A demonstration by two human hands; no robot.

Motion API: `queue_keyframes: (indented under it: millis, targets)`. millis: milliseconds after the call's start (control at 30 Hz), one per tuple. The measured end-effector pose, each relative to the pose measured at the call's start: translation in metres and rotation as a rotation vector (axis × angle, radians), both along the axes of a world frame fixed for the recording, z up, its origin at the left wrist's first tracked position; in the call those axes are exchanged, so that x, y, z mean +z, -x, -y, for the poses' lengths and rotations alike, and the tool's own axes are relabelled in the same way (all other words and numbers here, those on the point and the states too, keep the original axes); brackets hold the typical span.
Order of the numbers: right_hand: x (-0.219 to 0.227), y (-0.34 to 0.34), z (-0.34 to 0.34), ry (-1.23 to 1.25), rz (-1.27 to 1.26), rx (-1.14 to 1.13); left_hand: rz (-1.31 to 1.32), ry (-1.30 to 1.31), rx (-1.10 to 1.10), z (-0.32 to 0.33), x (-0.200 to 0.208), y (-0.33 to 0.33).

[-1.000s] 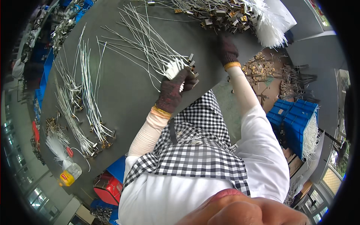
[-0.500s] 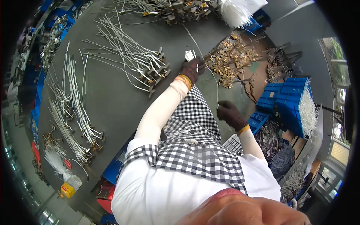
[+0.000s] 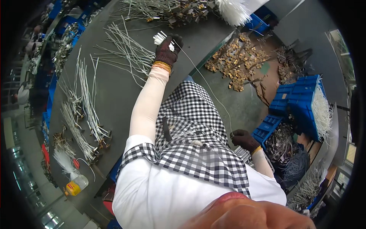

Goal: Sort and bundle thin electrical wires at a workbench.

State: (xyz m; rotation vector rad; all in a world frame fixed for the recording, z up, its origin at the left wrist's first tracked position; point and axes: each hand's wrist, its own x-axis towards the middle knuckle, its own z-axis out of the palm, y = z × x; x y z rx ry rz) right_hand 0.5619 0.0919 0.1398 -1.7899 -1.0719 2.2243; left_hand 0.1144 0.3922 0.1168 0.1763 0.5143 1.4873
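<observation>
Above the surface (image 3: 114,95), the left hand (image 3: 167,51) hung forward, arm outstretched; the right hand (image 3: 246,140) was low, back and rightward. The left was closed round white tubes (image 3: 159,39); the right seemed pinched on a thin wire (image 3: 206,80) slanting lengthwise between both hands.

Left hand (image 3: 166,50): lower parts of white tubes (image 3: 159,37) hidden in gloved grip; tubes too small to count. Wire bundle (image 3: 127,53) on counter (image 3: 114,91): one end covered by hand and forearm. Right hand (image 3: 244,140): fingers' exact pinch on thin wire (image 3: 209,87) too small to make out. Pale basket (image 3: 241,153) partly behind right hand and apron (image 3: 198,110). Metal-tipped wire pile (image 3: 185,13), white bristly bundle (image 3: 232,13) cut by top edge. Far-left background (image 3: 23,126) blurred.
</observation>
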Motion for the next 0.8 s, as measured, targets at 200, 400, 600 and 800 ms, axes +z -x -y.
queue_keyframes:
  millis: [200,400,600,800]
  targets:
    - [0.011,-0.001,-0.006,0.022,0.007,0.040,-0.083,0.070,0.091,0.003,0.029,0.016]
    - [0.020,0.004,-0.002,0.044,-0.002,0.009,-0.101,0.012,0.098,0.010,0.039,0.020]
    - [0.013,0.008,-0.005,0.029,-0.026,0.009,-0.052,0.008,0.037,0.018,0.040,0.022]
    - [0.013,0.071,-0.050,-0.037,-0.182,-0.003,-0.277,-0.175,-0.155,0.072,0.039,0.002]
